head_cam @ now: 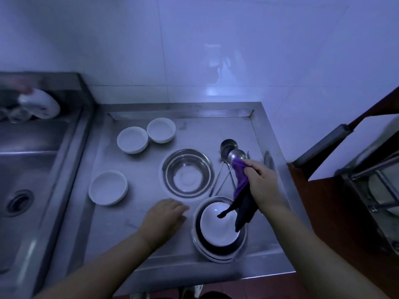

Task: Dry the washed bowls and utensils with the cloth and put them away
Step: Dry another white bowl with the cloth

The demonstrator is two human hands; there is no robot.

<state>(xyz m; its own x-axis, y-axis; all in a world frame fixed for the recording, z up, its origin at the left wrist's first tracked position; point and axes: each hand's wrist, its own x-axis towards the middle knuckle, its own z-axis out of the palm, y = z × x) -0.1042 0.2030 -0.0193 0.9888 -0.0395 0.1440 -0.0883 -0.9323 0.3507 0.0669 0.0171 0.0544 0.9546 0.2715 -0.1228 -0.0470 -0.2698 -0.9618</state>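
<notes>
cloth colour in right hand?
Purple, darker lower down; head view shows the cloth in the right hand.

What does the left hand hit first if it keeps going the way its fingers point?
Probably the stacked steel plates with the upturned white bowl: the left hand lies flat on the steel counter, fingers aimed right toward that stack. Depth is unclear.
</notes>
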